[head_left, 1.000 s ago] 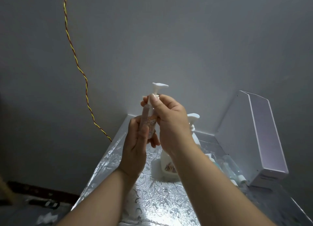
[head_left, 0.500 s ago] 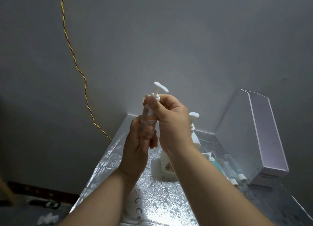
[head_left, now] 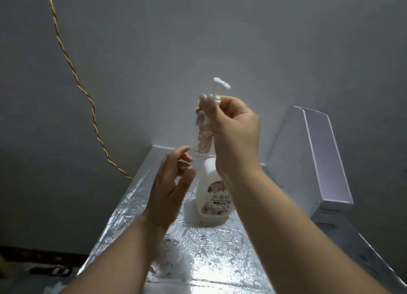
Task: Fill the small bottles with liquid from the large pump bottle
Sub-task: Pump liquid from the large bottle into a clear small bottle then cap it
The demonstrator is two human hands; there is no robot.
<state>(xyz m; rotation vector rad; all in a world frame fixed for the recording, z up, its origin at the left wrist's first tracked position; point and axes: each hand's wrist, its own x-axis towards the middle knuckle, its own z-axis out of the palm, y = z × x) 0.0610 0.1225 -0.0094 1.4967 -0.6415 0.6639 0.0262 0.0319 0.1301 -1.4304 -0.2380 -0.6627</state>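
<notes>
From the head camera, my right hand (head_left: pixel 235 128) pinches the small bottle (head_left: pixel 203 141) by its pump collar, raised above the large pump bottle (head_left: pixel 214 194) on the table; my left hand (head_left: pixel 169 183) hangs loose, empty. Light, slick plastic, I'd judge: grip the neck

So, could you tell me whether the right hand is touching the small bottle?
Touching. The head view shows the right hand pinching the small bottle by its neck, just under the pump head.
</notes>
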